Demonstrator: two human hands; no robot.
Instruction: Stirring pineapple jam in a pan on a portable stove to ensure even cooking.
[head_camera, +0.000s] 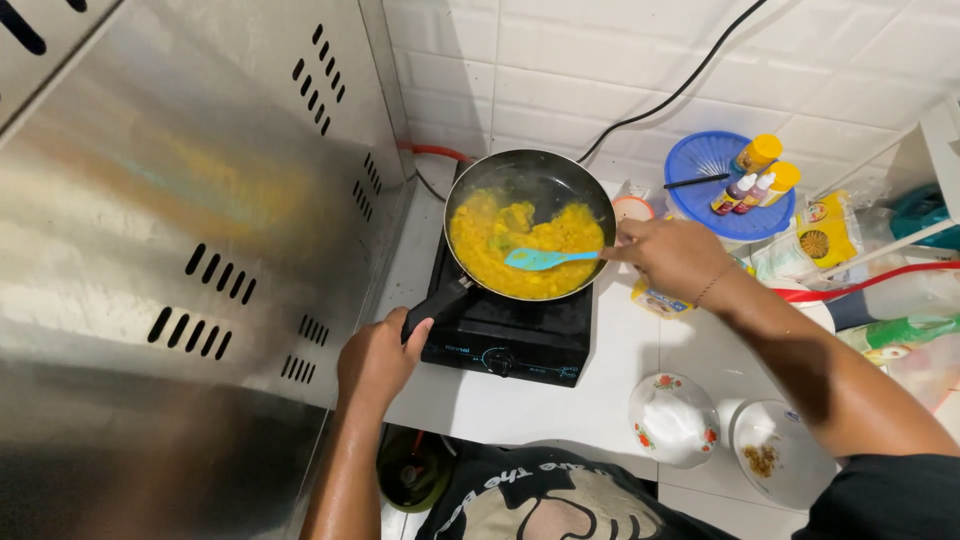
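A black frying pan (550, 178) with yellow food (490, 240) sits on a black single-burner stove (520, 335). My left hand (378, 358) grips the pan's black handle (432, 305) at the stove's front left corner. At the pan's right rim, my right hand (672, 255) holds a light blue spatula (545, 259), whose blade lies flat on the food.
A large steel hood panel (180, 250) fills the left side. A blue basket (700, 160) with small bottles stands behind the pan. A floral bowl of white powder (673, 420) and a white plate with crumbs (775, 455) sit on the white counter at right.
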